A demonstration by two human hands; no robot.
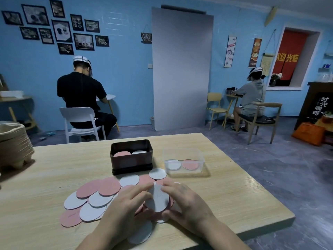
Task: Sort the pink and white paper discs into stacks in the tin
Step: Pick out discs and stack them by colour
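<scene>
Both hands (126, 204) (187, 201) clasp a white disc (157, 199), hiding what's beneath

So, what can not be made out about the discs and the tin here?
Head view:
- Number of held discs: left hand and right hand cover their edges.
- Stack heights in the tin: its front wall hides them.
- Loose discs under the hands: covered.

The wooden table (234, 192) bore a dark tin (131, 160) toward its far edge, a clear box (202, 160) beside it, loose pink and white discs (93, 197) spread toward the near edge, and seemingly stacked pulp trays (14, 143) at its left edge.
</scene>
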